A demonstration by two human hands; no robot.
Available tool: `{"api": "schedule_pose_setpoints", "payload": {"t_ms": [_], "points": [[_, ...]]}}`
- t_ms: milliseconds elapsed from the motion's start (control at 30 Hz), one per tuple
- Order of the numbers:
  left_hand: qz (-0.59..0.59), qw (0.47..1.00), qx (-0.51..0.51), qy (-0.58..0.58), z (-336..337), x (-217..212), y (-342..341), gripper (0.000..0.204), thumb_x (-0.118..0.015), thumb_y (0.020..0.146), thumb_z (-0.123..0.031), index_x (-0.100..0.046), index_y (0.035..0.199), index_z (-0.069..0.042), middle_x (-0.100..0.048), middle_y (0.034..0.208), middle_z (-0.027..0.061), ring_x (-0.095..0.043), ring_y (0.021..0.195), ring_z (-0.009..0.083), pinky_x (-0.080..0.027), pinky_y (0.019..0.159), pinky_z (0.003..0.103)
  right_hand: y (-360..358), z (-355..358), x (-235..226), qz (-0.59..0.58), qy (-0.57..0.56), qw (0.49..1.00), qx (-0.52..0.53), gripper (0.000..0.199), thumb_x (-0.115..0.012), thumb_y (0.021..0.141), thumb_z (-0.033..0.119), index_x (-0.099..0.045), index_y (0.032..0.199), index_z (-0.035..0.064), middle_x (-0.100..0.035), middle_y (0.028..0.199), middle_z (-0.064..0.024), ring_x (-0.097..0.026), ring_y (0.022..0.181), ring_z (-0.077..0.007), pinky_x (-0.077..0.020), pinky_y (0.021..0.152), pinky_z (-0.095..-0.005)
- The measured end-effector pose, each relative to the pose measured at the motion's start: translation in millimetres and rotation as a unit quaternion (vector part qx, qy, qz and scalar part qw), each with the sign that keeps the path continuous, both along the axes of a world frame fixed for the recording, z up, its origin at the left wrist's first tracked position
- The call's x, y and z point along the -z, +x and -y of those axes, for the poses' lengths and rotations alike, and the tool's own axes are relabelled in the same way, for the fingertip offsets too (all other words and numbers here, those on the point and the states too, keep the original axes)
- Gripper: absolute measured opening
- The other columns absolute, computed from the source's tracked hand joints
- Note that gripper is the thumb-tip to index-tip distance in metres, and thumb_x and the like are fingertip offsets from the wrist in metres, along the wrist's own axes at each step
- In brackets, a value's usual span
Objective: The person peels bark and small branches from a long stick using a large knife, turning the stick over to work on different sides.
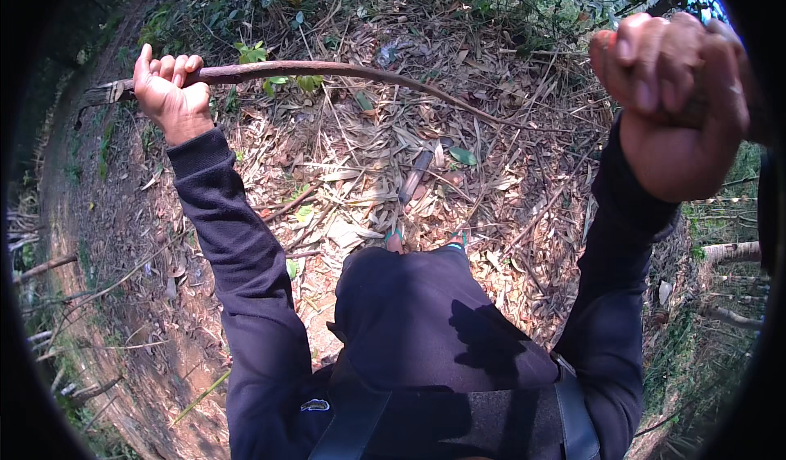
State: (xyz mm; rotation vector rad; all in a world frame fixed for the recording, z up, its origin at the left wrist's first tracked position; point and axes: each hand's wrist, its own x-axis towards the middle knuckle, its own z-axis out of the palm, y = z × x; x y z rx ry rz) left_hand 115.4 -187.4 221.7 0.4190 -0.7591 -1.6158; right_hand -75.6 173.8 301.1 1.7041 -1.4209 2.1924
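Observation:
My left hand (169,87) is raised at the upper left and closed around a long thin brown branch (327,71). The branch runs from a cut stub left of that hand, curves rightward over the ground and tapers toward the middle right. My right hand (675,92) is raised high at the upper right, close to the camera, fingers clenched around something dark; the thing it grips is mostly hidden by the fingers. Both arms wear dark long sleeves.
Dry leaves and twigs (385,157) cover the ground below. A bare dirt path (123,239) runs down the left. Green plants (254,51) grow at the top. Cut stems (729,251) lie at the right. My toes (395,243) show above my dark clothing.

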Motion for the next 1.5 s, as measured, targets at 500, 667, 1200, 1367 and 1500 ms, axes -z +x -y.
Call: {"api": "schedule_pose_setpoints", "payload": {"t_ms": [500,667,1200,1367,1500], "points": [[0.023,0.984,0.173,-0.036,-13.1,11.3,8.1,0.041,-0.053,0.093,-0.015,-0.032,0.058,-0.016,-0.021,0.047,-0.0039,-0.019,0.041,0.0079,-0.029,0.049,0.026,-4.6,-14.9,269.8,0.472,0.344,0.812,0.016,0.024,-0.069,0.081,0.021,-0.054,0.088,0.0036,-0.056,0.065,-0.0011,-0.045,0.044,-0.0058,-0.0391,0.043,-0.0247],[-0.003,0.96,0.268,-0.082,23.7,-26.1,29.9,0.046,-0.049,0.095,-0.016,-0.027,0.055,-0.016,-0.02,0.045,-0.0035,-0.019,0.041,0.0085,-0.03,0.05,0.025,-43.1,24.4,352.4,0.256,0.436,0.859,0.078,0.04,-0.066,0.082,0.03,-0.059,0.107,0.0006,-0.064,0.094,-0.0099,-0.057,0.088,-0.0182,-0.0452,0.08,-0.0317],[-0.025,0.942,0.325,0.078,113.2,49.0,103.1,0.047,-0.047,0.097,-0.031,-0.033,0.055,-0.014,-0.026,0.045,-0.0039,-0.024,0.038,0.0086,-0.032,0.051,0.025,33.9,21.3,332.0,0.385,0.541,0.73,-0.165,0.035,-0.068,0.083,0.035,-0.054,0.069,0.0058,-0.057,0.066,0.0011,-0.046,0.061,-0.0073,-0.0365,0.056,-0.0259],[0.026,0.95,0.303,0.074,76.4,54.8,20.0,0.046,-0.05,0.095,-0.034,-0.033,0.058,-0.013,-0.024,0.047,-0.0038,-0.024,0.04,0.0088,-0.031,0.05,0.025,47.4,-26.9,397.9,0.117,0.6,0.776,0.155,0.052,-0.063,0.08,0.051,-0.059,0.093,0.0002,-0.063,0.102,-0.0172,-0.06,0.093,-0.0296,-0.0442,0.082,-0.0403],[0.0,0.953,0.302,0.015,61.5,34.3,-28.2,0.047,-0.05,0.094,-0.037,-0.033,0.057,-0.013,-0.024,0.047,-0.0035,-0.024,0.042,0.0094,-0.031,0.052,0.026,32.6,-50.1,338.7,0.215,0.501,0.809,0.221,0.04,-0.07,0.08,0.035,-0.061,0.101,0.0028,-0.068,0.086,-0.0106,-0.064,0.076,-0.0225,-0.0492,0.073,-0.0327]]}}
